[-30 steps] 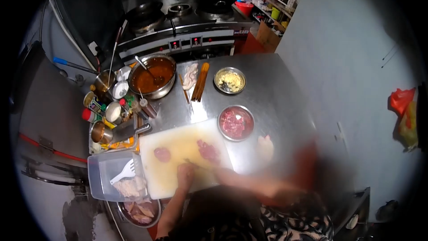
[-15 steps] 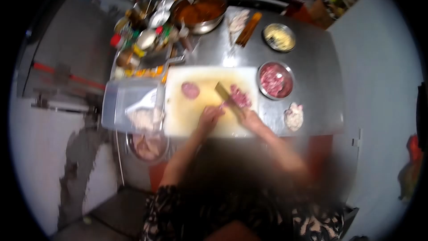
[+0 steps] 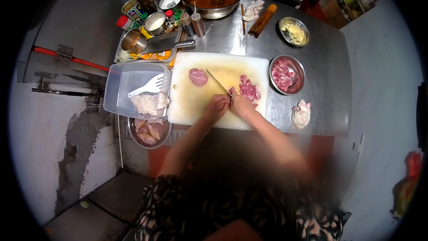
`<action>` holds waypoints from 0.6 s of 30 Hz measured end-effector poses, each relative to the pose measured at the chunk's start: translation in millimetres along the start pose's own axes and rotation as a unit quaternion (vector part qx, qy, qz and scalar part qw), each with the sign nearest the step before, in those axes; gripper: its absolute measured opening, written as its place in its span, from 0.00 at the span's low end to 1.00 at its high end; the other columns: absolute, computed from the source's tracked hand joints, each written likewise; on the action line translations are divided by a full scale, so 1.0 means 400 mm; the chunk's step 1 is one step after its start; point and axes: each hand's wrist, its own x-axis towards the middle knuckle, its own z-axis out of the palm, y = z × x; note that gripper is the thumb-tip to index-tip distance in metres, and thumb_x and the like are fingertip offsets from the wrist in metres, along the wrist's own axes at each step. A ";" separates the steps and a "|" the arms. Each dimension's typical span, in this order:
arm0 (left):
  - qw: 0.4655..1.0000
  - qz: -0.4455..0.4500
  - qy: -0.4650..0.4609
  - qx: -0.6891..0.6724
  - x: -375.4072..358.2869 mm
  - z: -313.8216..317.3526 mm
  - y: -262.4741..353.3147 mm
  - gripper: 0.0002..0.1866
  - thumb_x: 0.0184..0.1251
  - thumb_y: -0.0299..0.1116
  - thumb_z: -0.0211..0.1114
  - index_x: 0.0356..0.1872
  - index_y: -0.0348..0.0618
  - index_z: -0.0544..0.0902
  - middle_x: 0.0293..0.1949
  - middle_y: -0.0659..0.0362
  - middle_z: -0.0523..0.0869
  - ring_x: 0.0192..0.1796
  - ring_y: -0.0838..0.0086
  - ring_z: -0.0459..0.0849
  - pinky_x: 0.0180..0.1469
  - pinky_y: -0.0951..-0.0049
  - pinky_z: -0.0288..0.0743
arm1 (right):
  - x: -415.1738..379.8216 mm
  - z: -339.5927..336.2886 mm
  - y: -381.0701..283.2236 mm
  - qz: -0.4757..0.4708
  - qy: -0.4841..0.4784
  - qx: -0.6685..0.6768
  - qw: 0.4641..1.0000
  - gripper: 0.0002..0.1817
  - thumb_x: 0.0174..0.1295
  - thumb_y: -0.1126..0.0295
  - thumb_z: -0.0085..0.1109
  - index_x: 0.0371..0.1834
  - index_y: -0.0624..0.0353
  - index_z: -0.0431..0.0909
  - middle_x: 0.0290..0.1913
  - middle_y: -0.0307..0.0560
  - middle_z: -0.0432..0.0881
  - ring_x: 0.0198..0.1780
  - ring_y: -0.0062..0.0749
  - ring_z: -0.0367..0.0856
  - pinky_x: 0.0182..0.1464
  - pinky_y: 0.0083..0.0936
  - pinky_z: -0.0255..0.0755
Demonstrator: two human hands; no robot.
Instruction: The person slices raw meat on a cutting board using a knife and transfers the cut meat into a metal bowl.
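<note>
My right hand (image 3: 243, 106) grips a knife (image 3: 217, 80), its narrow blade slanting up and left across the white cutting board (image 3: 189, 109). Curled close beside it, my left hand (image 3: 217, 108) pinches a piece of meat at its fingertips; the fingers mostly hide that piece. To the right of the blade lies a pile of chopped red meat (image 3: 249, 89). A round, uncut slab of meat (image 3: 198, 77) rests on the board's upper left, apart from both hands.
A metal bowl of cut meat (image 3: 296, 90) and a pale lump (image 3: 302, 114) stand right of the board. Leftward are a plastic tub (image 3: 117, 90) with a slotted spatula (image 3: 153, 84) and a bowl of meat (image 3: 154, 141). Behind are a sauce basin (image 3: 215, 13), bottles (image 3: 198, 25) and skewers (image 3: 264, 20).
The view has shifted and sharpened. My left hand has come closer to my right, so the two now nearly touch. The knife's blade now shows as a thinner line, turned more upright.
</note>
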 end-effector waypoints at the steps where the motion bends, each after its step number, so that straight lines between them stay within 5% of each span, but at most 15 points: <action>1: 1.000 0.001 -0.001 0.000 -0.001 -0.002 0.003 0.08 0.49 0.19 0.64 0.32 0.41 0.81 0.39 0.56 0.81 0.44 0.63 0.79 0.46 0.69 0.74 | 0.008 -0.005 0.004 0.004 -0.004 0.020 1.000 0.12 0.59 0.71 0.48 0.41 0.69 0.69 0.28 0.69 0.79 0.33 0.61 0.79 0.37 0.48 0.73; 6: 0.999 0.022 -0.028 0.013 0.012 -0.016 0.021 0.10 0.50 0.19 0.64 0.33 0.45 0.82 0.39 0.57 0.81 0.44 0.65 0.79 0.47 0.69 0.74 | -0.079 -0.044 0.097 -0.058 0.065 0.089 0.992 0.13 0.60 0.69 0.48 0.42 0.69 0.70 0.28 0.69 0.79 0.32 0.61 0.79 0.36 0.48 0.74; 9: 0.999 0.022 -0.028 0.008 0.008 -0.010 0.016 0.07 0.53 0.20 0.62 0.32 0.45 0.82 0.38 0.59 0.80 0.44 0.64 0.78 0.46 0.68 0.74 | -0.145 -0.058 0.061 0.041 0.058 0.012 0.997 0.12 0.61 0.69 0.47 0.42 0.68 0.69 0.26 0.68 0.78 0.28 0.62 0.78 0.33 0.49 0.73; 18: 1.000 -0.020 0.006 -0.012 -0.010 0.010 -0.018 0.08 0.49 0.22 0.67 0.33 0.41 0.81 0.40 0.55 0.80 0.43 0.62 0.79 0.45 0.67 0.74 | -0.191 -0.042 0.017 0.009 -0.004 0.020 1.000 0.07 0.59 0.74 0.45 0.37 0.67 0.68 0.23 0.68 0.77 0.27 0.61 0.78 0.31 0.49 0.72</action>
